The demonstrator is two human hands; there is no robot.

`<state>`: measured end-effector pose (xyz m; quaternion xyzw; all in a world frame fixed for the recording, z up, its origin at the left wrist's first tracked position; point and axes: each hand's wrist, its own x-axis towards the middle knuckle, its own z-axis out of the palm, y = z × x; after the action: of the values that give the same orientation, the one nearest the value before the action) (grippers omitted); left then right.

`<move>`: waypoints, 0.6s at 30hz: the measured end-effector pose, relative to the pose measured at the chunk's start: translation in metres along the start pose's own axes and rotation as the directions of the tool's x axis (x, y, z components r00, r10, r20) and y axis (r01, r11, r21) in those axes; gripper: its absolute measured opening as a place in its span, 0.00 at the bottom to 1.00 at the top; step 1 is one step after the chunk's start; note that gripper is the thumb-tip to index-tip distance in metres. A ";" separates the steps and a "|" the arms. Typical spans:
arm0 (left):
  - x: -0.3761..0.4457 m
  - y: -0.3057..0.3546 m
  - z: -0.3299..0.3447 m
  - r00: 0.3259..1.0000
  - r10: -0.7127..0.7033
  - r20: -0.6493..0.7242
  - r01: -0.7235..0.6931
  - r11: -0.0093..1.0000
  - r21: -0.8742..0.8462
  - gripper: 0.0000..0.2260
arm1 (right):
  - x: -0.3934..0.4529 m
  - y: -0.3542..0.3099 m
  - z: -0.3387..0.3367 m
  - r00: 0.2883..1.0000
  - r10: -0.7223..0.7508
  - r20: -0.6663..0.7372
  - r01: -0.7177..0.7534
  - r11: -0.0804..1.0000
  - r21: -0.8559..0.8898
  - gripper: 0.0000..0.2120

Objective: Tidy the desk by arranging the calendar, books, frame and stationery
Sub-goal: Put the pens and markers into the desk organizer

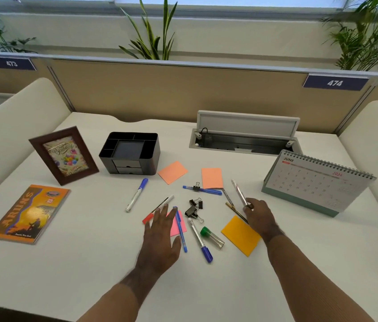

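The right hand [258, 216] pinches a silver pen [239, 192] near its lower end, fingers curled round it, so the pen points up and away above the white surface [90, 263]. The left hand [161, 238] reaches forward with its fingers straight and spread, holding nothing, its fingertips over a red-capped pen [159, 209] and a pink sticky note [177, 225] on which a slim blue pen [180, 230] lies. Just right of that lie a cluster of black binder clips [195, 209], a blue-capped marker [200, 240] and a clear tube with a green cap [212, 237]. An orange sticky note [241, 235] sits under the right wrist, with a striped pencil [235, 211] touching its far edge. Further back are two salmon sticky notes [173, 171], another blue pen [203, 189] with a clip beside it, and a white marker with a blue cap [136, 194]. A black desk organiser [130, 153] stands at the back centre, a brown picture frame [64, 155] stands upright to its left, and an orange book [30, 213] lies flat near the left edge. The desk calendar [318, 182], showing June, stands at the right, near an open cable tray [246, 135].
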<state>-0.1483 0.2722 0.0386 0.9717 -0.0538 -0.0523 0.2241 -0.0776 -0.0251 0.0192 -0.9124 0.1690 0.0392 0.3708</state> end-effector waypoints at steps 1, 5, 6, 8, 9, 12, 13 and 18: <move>0.002 0.002 -0.001 1.000 0.008 -0.001 -0.008 0.995 -0.098 0.35 | -0.003 -0.004 0.000 1.000 -0.006 -0.007 0.006 0.998 0.063 0.16; 0.012 0.018 -0.009 0.999 -0.010 0.032 0.024 0.890 -0.455 0.29 | -0.026 -0.033 0.003 0.999 0.000 0.054 -0.019 0.932 0.361 0.13; 0.015 0.023 -0.012 0.997 -0.022 0.069 0.055 0.852 -0.521 0.27 | -0.035 -0.041 0.006 0.996 -0.014 0.090 -0.027 0.900 0.436 0.11; 0.020 0.032 -0.020 0.988 -0.033 0.150 0.121 0.765 -0.633 0.23 | -0.051 -0.056 0.013 0.988 -0.032 0.150 -0.060 0.819 0.571 0.09; 0.022 0.035 -0.023 0.983 -0.034 0.179 0.147 0.730 -0.667 0.21 | -0.059 -0.063 0.016 0.985 -0.035 0.171 -0.082 0.770 0.633 0.09; 0.028 0.035 -0.030 0.971 -0.066 0.228 0.220 0.606 -0.764 0.17 | -0.074 -0.079 0.029 0.974 -0.068 0.217 -0.127 0.632 0.765 0.09; 0.029 0.033 -0.033 0.965 -0.081 0.250 0.255 0.528 -0.810 0.15 | -0.078 -0.084 0.033 0.970 -0.083 0.229 -0.133 0.609 0.782 0.10; 0.036 0.014 -0.049 0.937 -0.107 0.331 0.347 0.196 -0.917 0.10 | -0.088 -0.104 0.049 0.954 -0.111 0.280 -0.187 0.509 0.840 0.11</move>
<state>-0.1078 0.2763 0.0859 0.6102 0.1129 -0.2009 0.7580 -0.1231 0.1026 0.0702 -0.5874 0.1284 0.0955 0.7933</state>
